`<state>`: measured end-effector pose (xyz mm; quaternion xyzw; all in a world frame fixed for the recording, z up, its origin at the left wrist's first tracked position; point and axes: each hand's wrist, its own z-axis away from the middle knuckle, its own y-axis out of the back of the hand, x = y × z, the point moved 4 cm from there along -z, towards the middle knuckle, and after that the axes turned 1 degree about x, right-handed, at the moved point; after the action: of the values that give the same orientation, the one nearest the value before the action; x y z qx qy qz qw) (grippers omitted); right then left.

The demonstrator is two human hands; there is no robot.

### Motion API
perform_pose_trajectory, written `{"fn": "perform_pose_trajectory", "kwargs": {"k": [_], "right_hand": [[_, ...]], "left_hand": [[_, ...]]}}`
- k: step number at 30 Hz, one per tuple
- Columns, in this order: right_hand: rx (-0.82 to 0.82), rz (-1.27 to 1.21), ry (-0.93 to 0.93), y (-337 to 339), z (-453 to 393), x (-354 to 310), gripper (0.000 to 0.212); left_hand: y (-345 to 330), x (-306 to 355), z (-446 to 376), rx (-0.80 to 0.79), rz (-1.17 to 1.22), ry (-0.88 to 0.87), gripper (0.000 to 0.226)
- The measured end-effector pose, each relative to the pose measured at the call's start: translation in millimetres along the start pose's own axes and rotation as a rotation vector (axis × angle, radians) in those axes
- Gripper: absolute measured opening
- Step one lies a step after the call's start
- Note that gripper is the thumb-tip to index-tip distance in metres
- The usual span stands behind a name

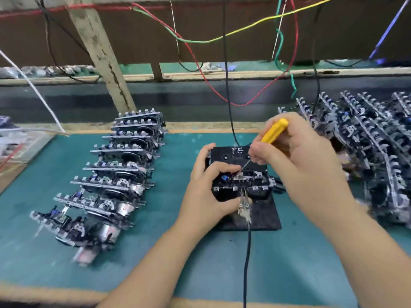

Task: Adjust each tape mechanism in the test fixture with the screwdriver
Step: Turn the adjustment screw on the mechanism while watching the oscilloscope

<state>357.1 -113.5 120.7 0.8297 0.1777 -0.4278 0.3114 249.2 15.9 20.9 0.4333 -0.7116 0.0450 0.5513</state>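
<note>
Yellow-handled screwdriver (273, 132), pinched in the right hand (295, 152), slants down-left into the black metal tape mechanism (242, 178) gripped by the left hand (206, 185).

A glossy yellow plastic screwdriver (274, 131), a matt black test fixture (262, 214), shiny metal tape mechanisms (115, 187), a smooth green mat (178, 252).

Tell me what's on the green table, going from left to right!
Neat row of tape mechanisms → left hand → black test fixture → right hand with the yellow screwdriver → messy heap of mechanisms.
</note>
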Motion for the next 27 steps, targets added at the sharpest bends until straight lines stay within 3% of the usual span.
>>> {"fn": "perform_pose_trajectory", "kwargs": {"k": [4,18,25,27], "right_hand": [[-0.035,0.159,0.044,-7.2,-1.0,-0.9,0.013],[-0.033,0.152,0.046,-4.9,-1.8,0.3,0.012],[0.002,0.183,0.035,-4.3,-5.6,5.0,0.047],[0.007,0.195,0.019,-5.3,-5.9,5.6,0.045]], "left_hand": [[0.3,0.6,0.3,-0.002,-0.011,0.01,0.064],[-1.3,3.1,3.6,0.011,-0.016,-0.001,0.066],[1.3,7.6,4.2,0.016,0.0,0.018,0.054],[2.7,9.0,3.8,0.019,-0.006,0.008,0.054]]}}
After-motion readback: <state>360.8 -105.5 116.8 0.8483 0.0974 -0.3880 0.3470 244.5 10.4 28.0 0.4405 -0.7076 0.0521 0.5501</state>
